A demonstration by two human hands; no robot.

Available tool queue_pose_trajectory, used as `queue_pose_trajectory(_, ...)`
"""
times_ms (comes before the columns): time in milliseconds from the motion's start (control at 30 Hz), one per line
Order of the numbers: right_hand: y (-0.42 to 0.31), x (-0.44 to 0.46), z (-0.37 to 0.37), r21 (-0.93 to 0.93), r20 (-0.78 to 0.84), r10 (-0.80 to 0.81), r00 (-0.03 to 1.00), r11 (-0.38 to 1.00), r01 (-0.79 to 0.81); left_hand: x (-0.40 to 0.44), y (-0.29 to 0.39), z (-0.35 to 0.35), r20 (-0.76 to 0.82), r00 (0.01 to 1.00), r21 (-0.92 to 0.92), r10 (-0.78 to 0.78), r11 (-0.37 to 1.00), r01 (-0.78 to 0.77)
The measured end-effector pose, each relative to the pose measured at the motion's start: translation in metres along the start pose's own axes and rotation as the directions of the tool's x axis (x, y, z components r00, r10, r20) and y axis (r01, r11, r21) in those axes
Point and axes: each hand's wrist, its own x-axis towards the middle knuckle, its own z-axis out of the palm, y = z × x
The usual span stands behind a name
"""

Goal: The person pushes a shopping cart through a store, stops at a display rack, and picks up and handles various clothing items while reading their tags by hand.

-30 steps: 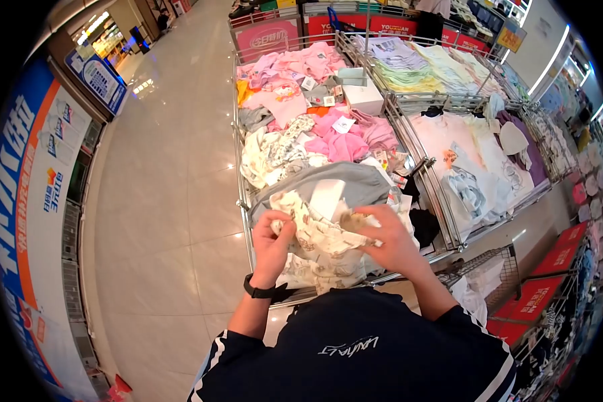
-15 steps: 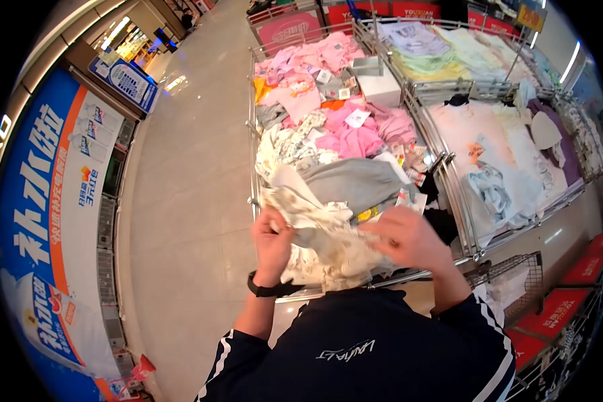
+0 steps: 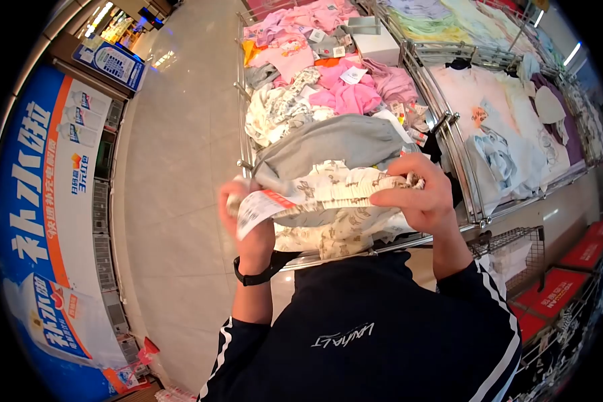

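A pair of cream patterned pants (image 3: 335, 191) hangs between my hands, its gathered elastic waistband stretched sideways. My left hand (image 3: 248, 224), slightly blurred, is closed on the left end of the waistband. A white and orange paper tag (image 3: 264, 208) hangs in front of those fingers and partly hides them. At the other end, my right hand (image 3: 425, 194) pinches the waistband between thumb and fingers. Just beyond the pants lies a grey garment (image 3: 335, 144) on the heap. The lower part of the pants drops toward the near rail of the bin.
Pink clothes (image 3: 348, 87) and a white box (image 3: 382, 53) fill the metal-railed bin ahead. A second bin with pale shirts (image 3: 489, 127) stands to the right, a wire basket (image 3: 516, 258) near its front. Tiled floor (image 3: 174, 201) runs along the left, beside a blue display (image 3: 40, 201).
My hands have spread the pants' waistband, which was bunched before, and the tag now shows. The view has tilted lower, and the grey garment appears more fully.
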Motion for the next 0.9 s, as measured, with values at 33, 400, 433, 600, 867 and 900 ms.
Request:
queue_pose_trajectory(33,-0.001,0.002,0.000,-0.020,-0.007,-0.005,1.000,1.000,0.005,0.002,-0.004,-0.011,0.057,0.996,-0.051,0.065,0.997,-0.062)
queue_pose_trajectory(400,-0.030,-0.006,0.032,0.520,0.474,0.038,0.880,0.794,-0.315,0.021,-0.009,0.024,0.254,0.945,-0.726,-0.205,0.606,0.326)
queue_pose_trajectory(433,-0.033,-0.011,0.040,0.547,0.497,0.015,0.868,0.770,-0.327,0.025,-0.010,0.027,0.375,0.888,-0.825,-0.267,0.341,0.451)
queue_pose_trajectory(600,-0.030,-0.016,0.042,0.472,0.391,0.143,0.909,0.817,-0.332,0.024,-0.015,0.051,0.482,0.834,-0.717,-0.270,0.426,0.552)
queue_pose_trajectory(867,-0.029,-0.016,0.044,0.486,0.240,0.552,0.799,0.644,-0.591,-0.007,-0.025,0.082,0.159,0.851,0.375,0.500,0.767,-0.520)
queue_pose_trajectory(900,-0.023,-0.015,0.046,0.494,0.193,0.503,0.842,0.692,-0.527,-0.014,-0.029,0.083,0.218,0.816,0.386,0.535,0.721,-0.576)
